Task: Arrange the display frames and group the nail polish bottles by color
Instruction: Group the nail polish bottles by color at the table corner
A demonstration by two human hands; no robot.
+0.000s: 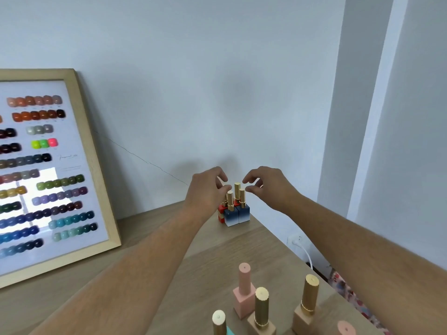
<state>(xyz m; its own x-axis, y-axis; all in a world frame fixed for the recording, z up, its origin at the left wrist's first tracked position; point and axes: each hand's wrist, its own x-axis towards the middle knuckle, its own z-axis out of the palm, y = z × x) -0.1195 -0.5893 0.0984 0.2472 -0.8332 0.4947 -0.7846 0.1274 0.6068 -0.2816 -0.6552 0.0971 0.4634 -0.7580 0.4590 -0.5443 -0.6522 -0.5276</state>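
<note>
At the far left, a frame (60,165) of colour swatches is seen propped against the wall on the worktop (169,274); it appears placed, though whether other frames remain cannot be told, since only this one is in view. Further right, at the far edge of the worktop, a tight cluster has been formed: red bottles (221,212) are set behind and left of two blue bottles (237,215), all with gold caps, touching one another. The left hand (205,192) is held at the cluster's left, its fingers (223,189) curled and close to a cap, possibly touching it; a firm grip cannot be told. The right hand (268,187) is poised just right of the caps, its fingers (250,188) apart and clamped on nothing. Near the lower right, a pink bottle (244,291), two tan bottles (261,313) with gold caps and a few partly cropped ones are left loosely spaced, ungrouped. The sorting is judged partly done: red and blue are gathered, while the near bottles remain to be grouped.
</note>
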